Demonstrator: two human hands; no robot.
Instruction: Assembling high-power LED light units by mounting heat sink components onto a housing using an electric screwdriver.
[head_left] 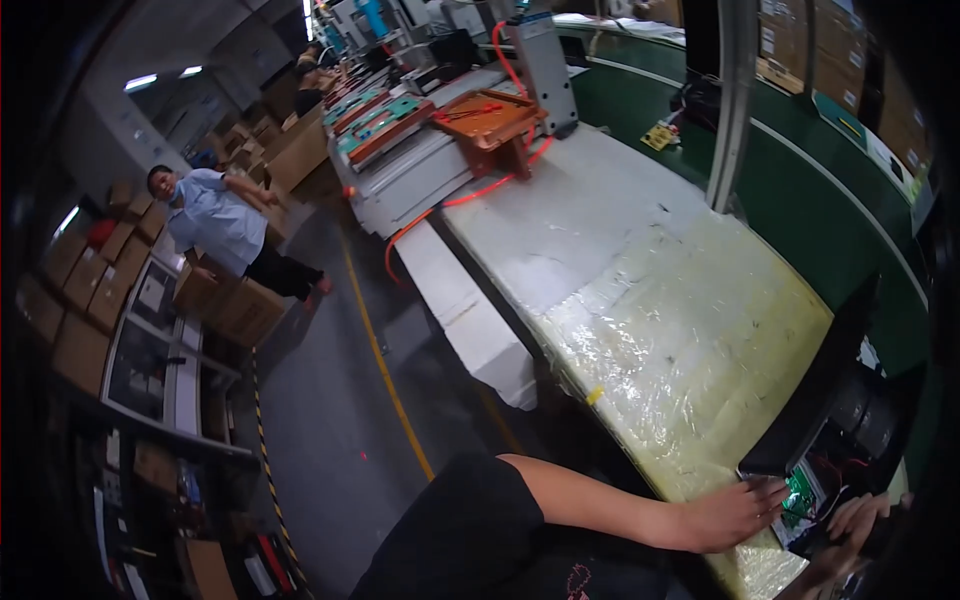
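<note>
The left hand (730, 512) lies flat, fingers spread, on the near right edge of the wrapped bench (680, 330), fingertips touching a black device (830, 410) with a green circuit board (800, 492). The right hand (855, 520) rests loosely open just right of the board. A person (225, 225) stands far left among boxes (240, 310).

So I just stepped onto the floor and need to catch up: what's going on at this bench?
A person at a workbench covered in yellowish plastic wrap has both hands on a dark device with an exposed green circuit board at the bench's near right end. The left hand rests flat beside the board; the right hand touches the device's lower edge. Farther along sits an orange fixture. Across the aisle, another person stands by cardboard boxes.
</note>
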